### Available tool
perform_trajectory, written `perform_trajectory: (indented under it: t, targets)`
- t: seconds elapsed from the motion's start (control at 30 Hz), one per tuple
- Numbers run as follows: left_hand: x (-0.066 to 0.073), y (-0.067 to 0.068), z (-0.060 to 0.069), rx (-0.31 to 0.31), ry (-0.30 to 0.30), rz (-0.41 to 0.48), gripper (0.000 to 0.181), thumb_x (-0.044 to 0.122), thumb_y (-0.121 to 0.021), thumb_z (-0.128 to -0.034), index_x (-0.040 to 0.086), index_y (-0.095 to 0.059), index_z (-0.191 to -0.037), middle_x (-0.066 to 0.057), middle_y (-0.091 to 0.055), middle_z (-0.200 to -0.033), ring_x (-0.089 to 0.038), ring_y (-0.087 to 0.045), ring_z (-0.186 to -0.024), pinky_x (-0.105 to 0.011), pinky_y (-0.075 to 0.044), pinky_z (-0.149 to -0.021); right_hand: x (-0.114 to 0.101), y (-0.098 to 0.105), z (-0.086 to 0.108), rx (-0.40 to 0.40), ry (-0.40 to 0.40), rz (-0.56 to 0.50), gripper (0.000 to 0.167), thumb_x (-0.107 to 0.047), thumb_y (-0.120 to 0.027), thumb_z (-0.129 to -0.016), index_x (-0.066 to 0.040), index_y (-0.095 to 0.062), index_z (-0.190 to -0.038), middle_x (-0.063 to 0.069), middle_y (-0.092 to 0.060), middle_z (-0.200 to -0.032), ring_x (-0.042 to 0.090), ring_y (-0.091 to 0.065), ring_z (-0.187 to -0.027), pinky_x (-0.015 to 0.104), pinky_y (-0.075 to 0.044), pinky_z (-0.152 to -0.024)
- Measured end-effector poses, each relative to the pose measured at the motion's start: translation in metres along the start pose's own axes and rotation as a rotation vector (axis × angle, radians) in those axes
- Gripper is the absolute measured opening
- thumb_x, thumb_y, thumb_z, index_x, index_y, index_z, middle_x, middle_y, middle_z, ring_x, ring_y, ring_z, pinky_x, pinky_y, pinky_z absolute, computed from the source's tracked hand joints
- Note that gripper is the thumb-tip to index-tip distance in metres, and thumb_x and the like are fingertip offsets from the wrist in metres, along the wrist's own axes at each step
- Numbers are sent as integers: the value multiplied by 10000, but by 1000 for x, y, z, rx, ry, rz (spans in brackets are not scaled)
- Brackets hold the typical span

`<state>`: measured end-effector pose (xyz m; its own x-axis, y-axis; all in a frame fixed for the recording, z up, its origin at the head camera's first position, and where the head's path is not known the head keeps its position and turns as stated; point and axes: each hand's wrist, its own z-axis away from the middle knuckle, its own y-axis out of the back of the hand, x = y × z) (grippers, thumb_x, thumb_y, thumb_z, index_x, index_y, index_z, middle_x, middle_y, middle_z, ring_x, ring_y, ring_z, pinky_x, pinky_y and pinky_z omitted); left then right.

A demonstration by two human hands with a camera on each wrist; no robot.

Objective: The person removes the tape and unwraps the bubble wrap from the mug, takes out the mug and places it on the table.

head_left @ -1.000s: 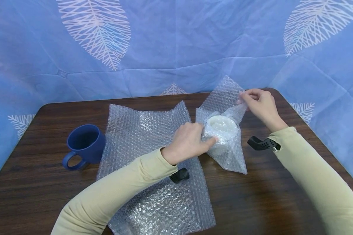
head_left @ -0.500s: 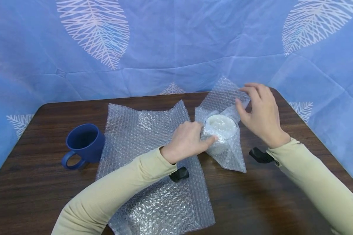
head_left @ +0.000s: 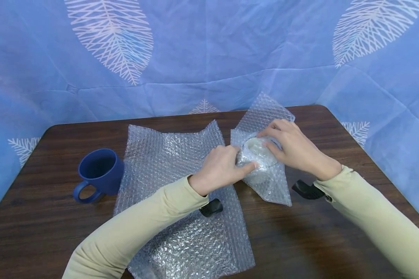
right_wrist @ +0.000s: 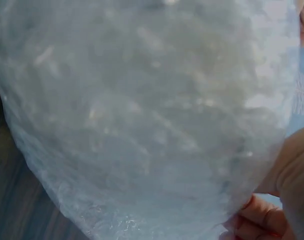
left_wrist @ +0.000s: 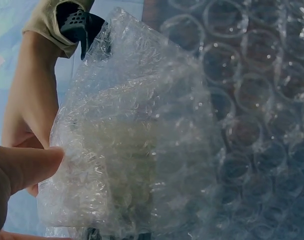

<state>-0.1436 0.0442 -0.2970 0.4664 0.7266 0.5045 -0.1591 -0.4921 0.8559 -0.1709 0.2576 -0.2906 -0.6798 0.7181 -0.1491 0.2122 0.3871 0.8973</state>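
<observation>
A white round-topped object (head_left: 255, 147), perhaps a cup or bowl, stands at the right of the table inside crumpled bubble wrap (head_left: 270, 186). My left hand (head_left: 219, 167) grips its left side, thumb across the front and fingers behind; the thumb (left_wrist: 34, 166) shows against the wrap in the left wrist view. Over the top right rim, my right hand (head_left: 291, 145) has bent fingers and thumb on the wrap. In the right wrist view the wrap fills most of the picture, with part of my right hand (right_wrist: 287, 185) at lower right. A loose flap (head_left: 263, 110) of wrap rises behind.
A second bubble wrap sheet (head_left: 181, 155) lies flat left of the wrapped object, under my left forearm. Beyond it stands a blue mug (head_left: 104, 170), handle toward the front left. The dark wooden table (head_left: 38, 217) ends at a blue leaf-print cloth (head_left: 181, 58).
My right hand has let go of the wrap's back right flap, opened, and moved down and left onto the top of the wrapped object. The left hand has kept its hold.
</observation>
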Motion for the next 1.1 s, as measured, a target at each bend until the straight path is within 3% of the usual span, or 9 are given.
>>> perform_trajectory:
  t: [0.2, 0.33, 0.53, 0.73, 0.8, 0.9, 1.0, 1.1]
  targets:
    - [1, 1, 0, -1, 12, -6, 387, 434, -670, -874, 141, -499, -688, 61, -388, -538, -60, -362, -428, -198, -273, -402, 2, -2, 0, 16, -5, -16, 237, 78, -655, -832, -49, -694, -1028, 111, -592, -942, 281, -516, -878, 454, -375, -767]
    - [2, 1, 0, 4, 14, -5, 373, 431, -677, -868, 138, -521, -699, 61, -399, -547, -66, -382, -443, -206, -289, -412, 6, 1, 4, 57, -26, -50, 235, 111, -622, -843, -34, -647, -1026, 122, -578, -964, 241, -487, -807, 397, -376, -704]
    - [2, 1, 0, 10, 25, -2, 371, 440, -677, -865, 140, -528, -705, 66, -375, -546, -74, -382, -462, -220, -305, -435, 18, 12, 16, 146, -124, -79, 186, 87, -609, -873, -41, -586, -1006, 78, -583, -978, 109, -439, -686, 259, -349, -608]
    - [0, 0, 1, 14, 30, 38, 378, 439, -672, -869, 141, -508, -704, 58, -346, -546, -85, -354, -467, -220, -297, -449, 31, 24, 34, 143, -240, -85, 170, 35, -624, -882, -77, -575, -1002, 40, -623, -977, 57, -324, -512, 211, -299, -534]
    - [0, 0, 2, 18, 32, 49, 374, 439, -674, -867, 136, -517, -713, 56, -348, -548, -86, -357, -468, -220, -299, -449, 35, 26, 39, 141, -261, -83, 176, 26, -636, -876, -82, -583, -1004, 48, -644, -978, 41, -323, -487, 205, -299, -506]
    - [0, 0, 2, 27, 38, 60, 381, 440, -677, -865, 124, -521, -718, 62, -322, -540, -80, -326, -461, -218, -284, -447, 39, 29, 46, 145, -291, -95, 165, 14, -645, -872, -77, -592, -999, 76, -669, -978, -71, -424, -596, 181, -322, -532]
    - [0, -1, 4, 38, 52, 89, 381, 436, -689, -857, 62, -620, -887, 66, -323, -540, -68, -306, -455, -211, -277, -437, 43, 30, 53, 143, -319, -111, 159, 0, -654, -870, -81, -601, -996, 94, -692, -976, -85, -437, -604, 169, -327, -550]
    - [0, -3, 5, 55, 75, 128, 558, 436, -706, -845, -3, -573, -1161, 48, -364, -573, -75, -320, -456, -209, -282, -423, 47, 32, 60, 139, -341, -120, 161, -8, -664, -863, -85, -611, -995, 116, -701, -974, -69, -452, -581, 161, -327, -568]
